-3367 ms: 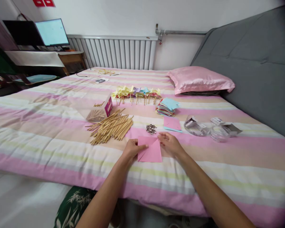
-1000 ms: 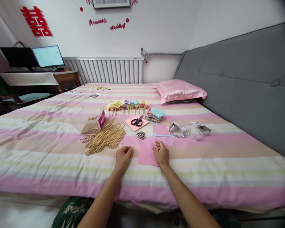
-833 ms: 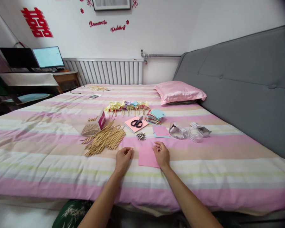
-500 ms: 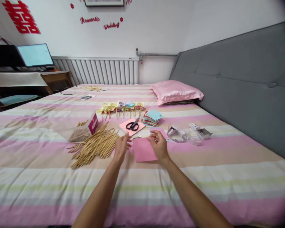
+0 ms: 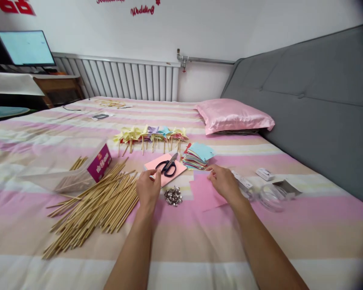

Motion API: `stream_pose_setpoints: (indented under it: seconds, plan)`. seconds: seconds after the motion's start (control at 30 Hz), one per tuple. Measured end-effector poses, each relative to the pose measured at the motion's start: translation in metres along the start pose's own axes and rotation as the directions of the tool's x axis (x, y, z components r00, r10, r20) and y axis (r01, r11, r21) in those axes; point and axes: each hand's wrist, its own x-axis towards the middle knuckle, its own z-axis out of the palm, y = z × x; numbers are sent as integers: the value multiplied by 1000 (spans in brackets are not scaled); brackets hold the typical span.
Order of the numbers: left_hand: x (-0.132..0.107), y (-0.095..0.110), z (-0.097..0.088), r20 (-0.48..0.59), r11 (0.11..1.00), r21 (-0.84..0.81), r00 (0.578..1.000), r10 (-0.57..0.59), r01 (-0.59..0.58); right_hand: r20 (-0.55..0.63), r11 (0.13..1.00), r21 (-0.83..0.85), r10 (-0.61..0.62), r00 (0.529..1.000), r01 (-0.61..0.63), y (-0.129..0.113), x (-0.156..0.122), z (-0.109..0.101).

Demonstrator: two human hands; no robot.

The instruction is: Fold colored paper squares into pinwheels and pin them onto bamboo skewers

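Observation:
My right hand lies on a pink paper square on the bedspread, its fingers closed on the sheet's far edge. My left hand is curled, with thumb and forefinger pinching the near edge of a salmon-pink sheet. Black scissors lie on that sheet, just beyond my fingertips. A small heap of silver bells sits between my two hands.
A pile of wooden sticks and a clear box lie to the left. Paper pinwheels and a stack of coloured squares sit beyond the scissors. Clear plastic containers lie right, a pink pillow by the grey headboard.
I have leaned in over the bed. Both hands moved forward: the left from the bedspread to the sheet under the scissors, the right carrying the pink square further up the bed, beside the bells.

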Motion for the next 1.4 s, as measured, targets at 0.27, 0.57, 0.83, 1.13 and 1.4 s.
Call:
stream_pose_setpoints:
  seconds: [0.27, 0.57, 0.83, 1.13, 1.4]
  plan:
    - [10, -20, 10, 38, 999, 12, 999, 31, -31, -81, 942, -335, -44, 996, 14, -12, 15, 15]
    - [10, -21, 6, 179, 983, 127, 978, 111, -135, 149, 991, 20, 130, 980, -135, -116, 50, 82]
    - [8, -19, 9, 365, 981, 118, 925, 101, -154, 185, 957, 69, 264, 947, -280, -128, 71, 119]
    - [8, -20, 10, 412, 987, 75, 906, 97, -140, 331, 843, 403, 229, 915, -357, -110, 74, 86]
    - [10, -28, 17, 398, 981, 67, 907, 140, -181, 274, 517, 793, 170, 946, -323, -86, 19, 2]
